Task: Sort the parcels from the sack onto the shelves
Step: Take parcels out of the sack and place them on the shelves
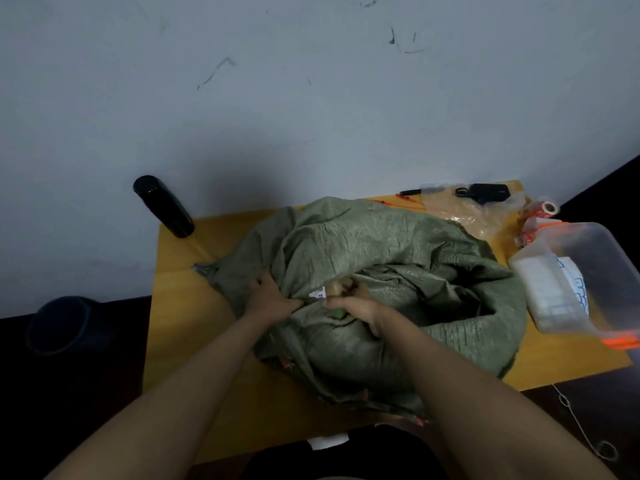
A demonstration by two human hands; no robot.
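Yellow table (180,317) bears sack (398,258); both hands (273,299) grip it.

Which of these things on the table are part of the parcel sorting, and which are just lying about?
Part of the job:
green woven sack
parcel with a white label
left hand
right hand

Lying about:
black flask
clear plastic tub
tape rolls
plastic bag

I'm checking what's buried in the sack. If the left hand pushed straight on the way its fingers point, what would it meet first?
Probably more folds of the green sack, which the left hand already grips. The white-labelled parcel lies slightly to its right; depth is unclear.
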